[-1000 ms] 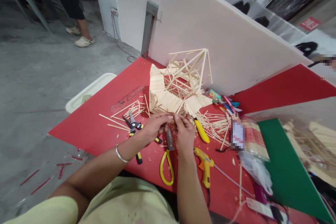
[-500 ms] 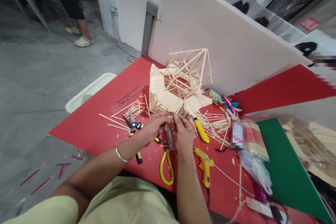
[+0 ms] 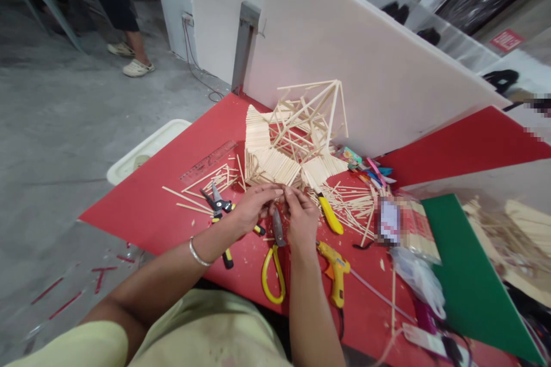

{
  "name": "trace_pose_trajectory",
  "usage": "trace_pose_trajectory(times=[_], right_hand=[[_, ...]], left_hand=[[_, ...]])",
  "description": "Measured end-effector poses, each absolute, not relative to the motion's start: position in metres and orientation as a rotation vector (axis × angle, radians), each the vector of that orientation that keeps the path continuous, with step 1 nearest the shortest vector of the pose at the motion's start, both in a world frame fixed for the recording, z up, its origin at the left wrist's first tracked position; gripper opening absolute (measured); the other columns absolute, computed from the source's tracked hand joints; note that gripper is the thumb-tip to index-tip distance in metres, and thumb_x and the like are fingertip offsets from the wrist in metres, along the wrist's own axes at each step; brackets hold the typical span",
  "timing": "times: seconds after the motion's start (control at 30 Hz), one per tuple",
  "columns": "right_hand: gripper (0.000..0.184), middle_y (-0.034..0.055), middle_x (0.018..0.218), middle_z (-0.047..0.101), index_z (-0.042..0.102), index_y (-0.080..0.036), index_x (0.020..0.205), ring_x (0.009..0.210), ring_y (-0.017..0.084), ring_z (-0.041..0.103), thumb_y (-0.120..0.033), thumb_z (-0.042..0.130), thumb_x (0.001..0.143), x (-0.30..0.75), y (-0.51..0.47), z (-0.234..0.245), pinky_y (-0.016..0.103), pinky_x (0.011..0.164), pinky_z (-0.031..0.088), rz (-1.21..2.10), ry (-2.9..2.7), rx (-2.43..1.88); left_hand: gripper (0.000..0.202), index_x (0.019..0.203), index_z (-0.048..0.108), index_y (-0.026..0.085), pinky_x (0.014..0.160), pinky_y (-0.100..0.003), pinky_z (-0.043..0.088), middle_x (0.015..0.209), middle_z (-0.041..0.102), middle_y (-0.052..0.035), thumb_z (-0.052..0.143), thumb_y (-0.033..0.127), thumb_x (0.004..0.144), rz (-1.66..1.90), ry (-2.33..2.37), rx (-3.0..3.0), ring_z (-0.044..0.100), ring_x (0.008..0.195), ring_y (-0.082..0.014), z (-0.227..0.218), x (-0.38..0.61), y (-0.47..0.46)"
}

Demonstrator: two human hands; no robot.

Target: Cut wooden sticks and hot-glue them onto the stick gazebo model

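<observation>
My left hand (image 3: 258, 203) and my right hand (image 3: 300, 209) meet fingertip to fingertip over the red table. Both are pinched closed; whatever small thing lies between the fingertips is too hidden to name. Just beyond them stands a model built of thin wooden sticks (image 3: 275, 165), with an open stick frame (image 3: 316, 106) rising at its back. Yellow-handled scissors (image 3: 274, 275) lie below the hands, their blades partly between my wrists. To the right of my right hand are a yellow cutter knife (image 3: 331, 215) and a yellow glue gun (image 3: 338, 269).
Black-and-yellow pliers (image 3: 220, 206) lie left, near loose sticks (image 3: 221, 178) and a clear ruler (image 3: 209, 160). More sticks (image 3: 350, 203), a plastic bag (image 3: 419, 278) and a green board (image 3: 469, 275) are right. A white partition (image 3: 327, 40) stands behind; a person's legs (image 3: 133, 40) show far left.
</observation>
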State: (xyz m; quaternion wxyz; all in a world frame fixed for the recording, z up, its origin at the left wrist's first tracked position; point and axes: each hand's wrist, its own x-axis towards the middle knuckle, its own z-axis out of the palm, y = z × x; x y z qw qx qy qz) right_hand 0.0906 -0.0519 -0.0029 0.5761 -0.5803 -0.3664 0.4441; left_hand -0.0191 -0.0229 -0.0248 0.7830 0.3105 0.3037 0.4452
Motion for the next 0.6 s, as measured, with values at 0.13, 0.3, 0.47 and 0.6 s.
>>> trace_pose_trajectory(times=[0.13, 0.3, 0.47, 0.6], right_hand=[[0.033, -0.0014, 0.067, 0.067, 0.072, -0.019, 0.092, 0.054, 0.012, 0.055, -0.047, 0.071, 0.074, 0.0902, -0.0522, -0.0022, 0.026, 0.054, 0.045, 1.057, -0.859, -1.346], [0.029, -0.0023, 0.066, 0.066, 0.073, -0.019, 0.09, 0.053, 0.01, 0.052, -0.044, 0.072, 0.074, 0.0895, -0.0524, -0.0005, 0.024, 0.053, 0.042, 1.036, -0.855, -1.344], [0.032, -0.002, 0.066, 0.066, 0.074, -0.019, 0.091, 0.053, 0.01, 0.051, -0.046, 0.071, 0.074, 0.0895, -0.0524, -0.0011, 0.024, 0.053, 0.041, 1.014, -0.868, -1.371], [0.034, -0.002, 0.066, 0.065, 0.073, -0.019, 0.092, 0.052, 0.01, 0.05, -0.047, 0.07, 0.074, 0.0906, -0.0525, -0.0031, 0.024, 0.052, 0.04, 1.008, -0.881, -1.367]], left_hand=[[0.031, 0.094, 0.071, 0.013, 0.038, -0.02, 0.022, 0.069, 0.06, -0.0003, 0.073, 0.035, 0.072, 0.969, 0.645, 0.673, 0.045, 0.045, -0.0053, -0.025, -0.0191, -0.0227], [0.03, 0.095, 0.071, 0.014, 0.039, -0.02, 0.023, 0.068, 0.059, 0.0001, 0.072, 0.034, 0.073, 0.965, 0.642, 0.675, 0.046, 0.046, -0.0052, -0.0254, -0.0188, -0.0227], [0.029, 0.095, 0.071, 0.014, 0.038, -0.02, 0.021, 0.069, 0.059, 0.0003, 0.071, 0.035, 0.074, 0.97, 0.632, 0.693, 0.045, 0.045, -0.0047, -0.0254, -0.019, -0.0228], [0.031, 0.095, 0.071, 0.014, 0.038, -0.02, 0.021, 0.068, 0.059, 0.0003, 0.072, 0.035, 0.073, 0.965, 0.632, 0.696, 0.045, 0.045, -0.0051, -0.0252, -0.0194, -0.0228]])
